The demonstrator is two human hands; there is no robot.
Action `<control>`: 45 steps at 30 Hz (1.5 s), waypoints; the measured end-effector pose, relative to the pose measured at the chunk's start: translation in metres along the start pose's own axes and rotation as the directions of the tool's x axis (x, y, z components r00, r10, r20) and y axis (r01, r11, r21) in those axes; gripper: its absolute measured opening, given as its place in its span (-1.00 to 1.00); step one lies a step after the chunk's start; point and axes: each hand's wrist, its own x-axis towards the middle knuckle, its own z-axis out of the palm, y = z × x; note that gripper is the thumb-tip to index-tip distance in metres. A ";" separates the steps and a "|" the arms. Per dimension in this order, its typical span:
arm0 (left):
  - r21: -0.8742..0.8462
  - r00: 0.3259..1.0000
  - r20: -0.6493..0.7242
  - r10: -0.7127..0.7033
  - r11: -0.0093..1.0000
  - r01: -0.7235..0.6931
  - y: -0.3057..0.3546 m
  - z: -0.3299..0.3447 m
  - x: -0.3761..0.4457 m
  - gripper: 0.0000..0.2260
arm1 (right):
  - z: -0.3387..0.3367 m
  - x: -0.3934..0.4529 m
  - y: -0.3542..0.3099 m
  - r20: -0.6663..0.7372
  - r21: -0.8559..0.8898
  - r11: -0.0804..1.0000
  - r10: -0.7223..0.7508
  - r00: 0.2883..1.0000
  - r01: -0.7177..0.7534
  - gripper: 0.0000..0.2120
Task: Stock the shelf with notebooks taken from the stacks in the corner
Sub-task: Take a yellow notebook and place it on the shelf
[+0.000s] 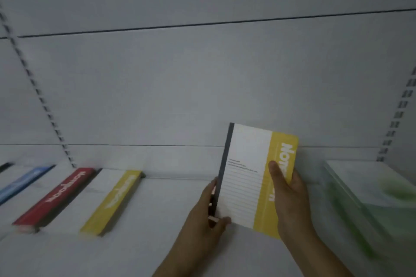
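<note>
White-and-yellow lined notebook (252,177), dark spine; red notebook (56,195), yellow notebook (112,200), white shelf (157,220)

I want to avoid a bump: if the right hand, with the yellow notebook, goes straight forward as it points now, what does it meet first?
Probably the grey back panel of the shelf. The right hand holds the yellow notebook upright with the left hand, and nothing shows between it and the panel. Depth is unclear.

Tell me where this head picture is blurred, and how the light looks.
Head view: dim, flat, greyish light, no glare; the green stack at right is smeared by motion blur, the red notebook and yellow notebook lying at left are soft; the held notebook is sharpest, its small print unreadable.
</note>
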 end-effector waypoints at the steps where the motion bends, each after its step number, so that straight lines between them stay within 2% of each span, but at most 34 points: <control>1: 0.056 1.000 -0.019 0.002 0.998 -0.001 -0.009 -0.013 -0.007 -0.26 | 0.015 0.000 0.007 0.007 -0.004 1.000 0.015 1.000 -0.015 -0.85; 3: 0.120 0.997 -0.081 -0.016 0.992 0.025 -0.023 -0.046 -0.023 -0.20 | 0.049 -0.006 0.020 0.037 -0.049 0.999 0.013 0.999 -0.011 -0.89; 5: 0.194 0.988 -0.157 0.008 0.981 0.023 -0.037 -0.083 -0.038 -0.23 | 0.084 -0.018 0.030 0.102 -0.110 0.993 -0.028 0.994 0.039 -0.92; 7: 0.249 0.974 -0.226 0.017 0.968 0.040 -0.051 -0.119 -0.051 -0.28 | 0.121 -0.034 0.037 0.184 -0.144 0.987 -0.043 0.982 0.070 -0.84; 11: 0.327 0.932 -0.362 0.013 0.938 0.114 -0.078 -0.187 -0.076 -0.37 | 0.193 -0.061 0.047 0.290 -0.177 0.984 0.029 0.956 0.024 -0.85; 15: 0.393 0.905 -0.423 0.043 0.909 0.140 -0.104 -0.257 -0.094 -0.40 | 0.261 -0.087 0.059 0.325 -0.199 0.980 0.070 0.943 -0.004 -0.89; 17: 0.498 0.909 -0.407 0.092 0.856 0.137 -0.117 -0.286 -0.098 -0.42 | 0.286 -0.094 0.066 0.328 -0.249 0.968 0.057 0.943 0.028 -0.90; 19: 0.685 0.918 -0.363 0.159 0.713 0.147 -0.137 -0.310 -0.096 -0.37 | 0.302 -0.094 0.084 0.319 -0.406 0.905 0.010 0.948 0.127 -0.81; 21: 0.769 0.951 -0.291 0.103 0.617 0.169 -0.153 -0.324 -0.092 -0.28 | 0.306 -0.088 0.107 0.311 -0.666 0.709 -0.022 0.950 0.234 -0.58; 23: 0.778 0.971 -0.227 0.069 0.613 0.138 -0.165 -0.331 -0.088 -0.29 | 0.302 -0.080 0.128 0.341 -0.788 0.532 -0.041 0.939 0.310 -0.61; 24: 0.774 0.975 -0.210 0.069 0.621 0.123 -0.171 -0.332 -0.087 -0.30 | 0.299 -0.075 0.135 0.372 -0.796 0.503 -0.031 0.928 0.336 -0.66; 28: 0.774 0.978 -0.194 0.075 0.624 0.106 -0.183 -0.332 -0.085 -0.32 | 0.293 -0.062 0.149 0.493 -0.726 0.530 -0.044 0.869 0.439 -0.59; 31: 0.782 0.983 -0.164 0.085 0.619 0.077 -0.189 -0.335 -0.084 -0.34 | 0.295 -0.064 0.150 0.591 -0.696 0.464 -0.065 0.804 0.548 -0.61; 36: 0.782 0.989 -0.121 0.079 0.621 0.046 -0.188 -0.335 -0.086 -0.31 | 0.295 -0.065 0.152 0.649 -0.680 0.401 -0.060 0.758 0.614 -0.40; 40: 0.774 0.989 -0.129 0.068 0.631 0.057 -0.188 -0.335 -0.087 -0.31 | 0.296 -0.065 0.150 0.620 -0.692 0.424 -0.067 0.782 0.584 -0.37; 45: 0.784 0.990 -0.141 0.013 0.612 0.104 -0.180 -0.335 -0.088 -0.29 | 0.298 -0.068 0.151 0.608 -0.712 0.402 -0.059 0.792 0.576 -0.48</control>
